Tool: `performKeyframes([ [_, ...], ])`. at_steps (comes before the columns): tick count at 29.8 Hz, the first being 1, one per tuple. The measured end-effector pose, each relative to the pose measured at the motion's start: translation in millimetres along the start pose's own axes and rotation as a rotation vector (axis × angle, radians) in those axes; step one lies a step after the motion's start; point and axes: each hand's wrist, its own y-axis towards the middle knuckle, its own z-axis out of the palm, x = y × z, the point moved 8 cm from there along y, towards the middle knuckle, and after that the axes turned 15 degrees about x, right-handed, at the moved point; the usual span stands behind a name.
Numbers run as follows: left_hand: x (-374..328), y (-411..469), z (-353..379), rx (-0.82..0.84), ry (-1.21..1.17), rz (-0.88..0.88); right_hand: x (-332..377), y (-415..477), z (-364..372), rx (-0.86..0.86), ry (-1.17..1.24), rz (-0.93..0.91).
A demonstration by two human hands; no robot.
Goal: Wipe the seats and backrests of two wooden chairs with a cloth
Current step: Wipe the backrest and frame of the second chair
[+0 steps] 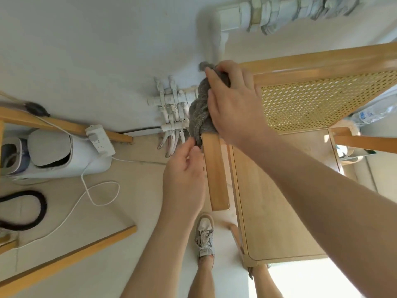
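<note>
No brand or legible writing can be made out; only a blurred blue label is seen on a plastic bottle [373, 114] at the right edge. A grey cloth [198, 112] is bunched against the left rear corner of a wooden chair [277, 201], where the armrest [216, 173] meets the backrest [326, 61]. The cloth is pressed there by the right hand [234, 104], whose fingers are curled over its upper part. The cloth's long axis runs from the backrest's top rail down to the armrest's far end. Its lower end is touched by the left hand [184, 177], fingertips drawn together beside the armrest; whether it is pinched cannot be told. The armrest points toward the viewer. A woven cane panel [318, 100] fills the backrest. A white power strip [100, 138] lies on an appliance to the left.
</note>
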Motion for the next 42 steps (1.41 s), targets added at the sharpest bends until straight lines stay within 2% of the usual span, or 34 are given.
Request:
performKeyframes([
  [5, -4.2, 11.4, -13.4, -0.092, 0.131, 0.028, 32.1, -49.6, 7.7, 0.188, -0.141, -0.273],
  [10, -3.5, 16.0, -24.6, -0.17, 0.311, 0.019, 39.9, -36.6, -4.2, 0.148, -0.329, -0.463],
  [13, -9.4, 14.7, -23.1, -0.246, 0.205, 0.033, 43.2, -8.0, 14.1, 0.208, -0.282, -0.545],
  [16, -21.0, 21.0, -5.7, -0.196, 0.258, 0.041, 13.6, 26.6, 7.3, 0.168, -0.278, -0.421],
  [19, -45.1, 39.2, 17.8, -0.151, 0.506, 0.136, -44.3, 46.5, -16.6, 0.144, -0.274, -0.2],
  [21, -63.3, 58.6, 26.6, -0.143, 0.671, 0.196, -82.7, 40.6, -27.5, 0.126, -0.29, -0.124],
  [24, -74.6, 104.9, 25.7, -0.054, 0.737, 0.085, -147.3, 18.0, -48.0, 0.071, -0.304, 0.035],
  [26, -81.9, 127.7, 25.1, -0.018, 0.795, 0.082, -178.1, 7.7, -64.3, 0.047, -0.287, 0.124],
  [28, -88.2, 135.7, 24.6, -0.034, 0.858, 0.137, -172.0, 11.5, -66.2, 0.088, -0.225, 0.079],
  [31, -85.5, 137.8, 28.2, -0.085, 0.952, 0.097, -107.7, 25.9, -34.6, 0.242, -0.25, -0.158],
  [33, -82.9, 138.8, 21.6, -0.127, 0.911, 0.033, -57.8, 32.8, -12.0, 0.248, -0.32, -0.304],
  [35, -78.0, 141.5, 14.6, -0.155, 0.834, -0.013, -36.8, 40.8, -5.9, 0.235, -0.351, -0.355],
  [38, -76.8, 141.1, 12.0, -0.188, 0.849, -0.006, -58.8, 40.9, -13.4, 0.193, -0.397, -0.395],
  [42, -78.6, 139.0, 14.5, -0.22, 0.903, -0.039, -154.2, 20.0, -41.8, 0.178, -0.386, -0.191],
])
